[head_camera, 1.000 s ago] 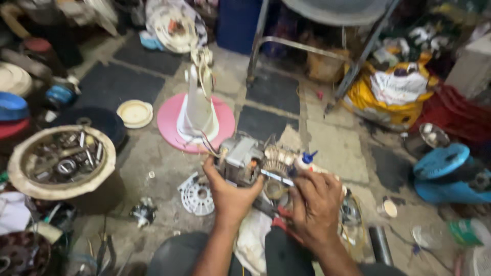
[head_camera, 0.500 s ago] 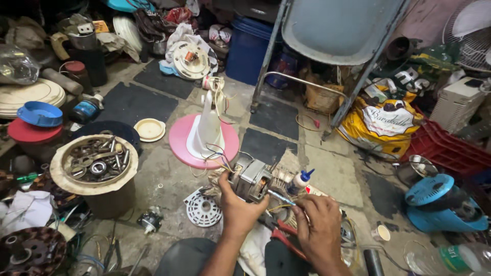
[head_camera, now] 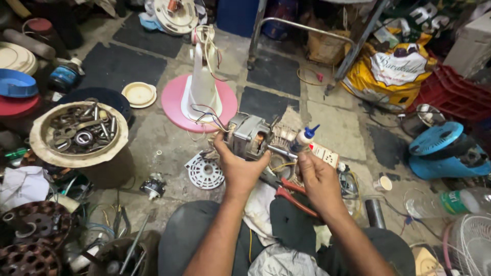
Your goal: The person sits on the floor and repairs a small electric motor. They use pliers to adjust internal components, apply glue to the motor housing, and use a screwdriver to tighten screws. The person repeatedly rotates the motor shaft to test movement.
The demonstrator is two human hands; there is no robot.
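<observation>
holding fan motor, left hand; right hand at shaft

Fan motor: dull grey metal, copper windings. Stand base: glossy pink plastic.

Concrete floor, stained, laid with dark rubber mats. Metal chair legs at the far side. Red crate to the right, beside a yellow sack. Left: a bowl of metal parts. Clutter rings the patch. Dim, even light.
</observation>
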